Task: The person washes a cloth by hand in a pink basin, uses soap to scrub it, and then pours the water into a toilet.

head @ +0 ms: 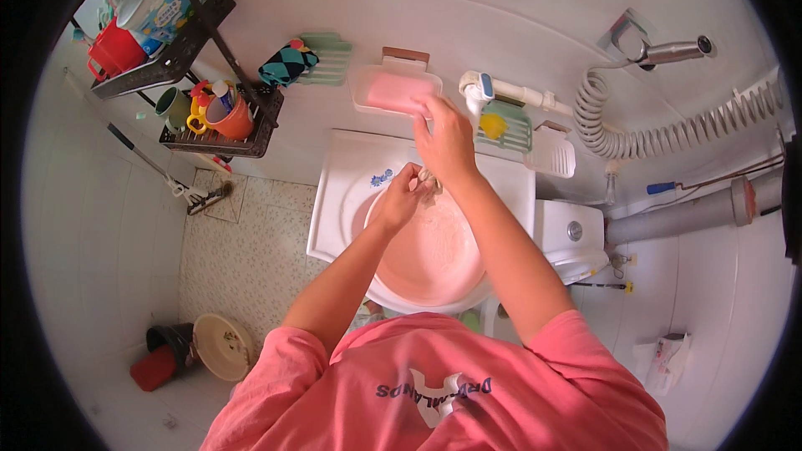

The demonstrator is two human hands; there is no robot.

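My left hand is shut on a small wet-looking beige cloth, bunched up over the far side of a round pink basin. The basin holds liquid and sits in a white washbasin. Beyond it, my right hand is raised to a translucent wall-mounted dish. Its thumb and fingertips are at the near right edge of a flat pink piece in that dish. Whether the fingers grip that piece or only touch it cannot be made out.
Right of my hand are a white tap and a green rack with a yellow object. A coiled hose and toilet lie further right. Black shelves with cups, a mop and a cream basin are left.
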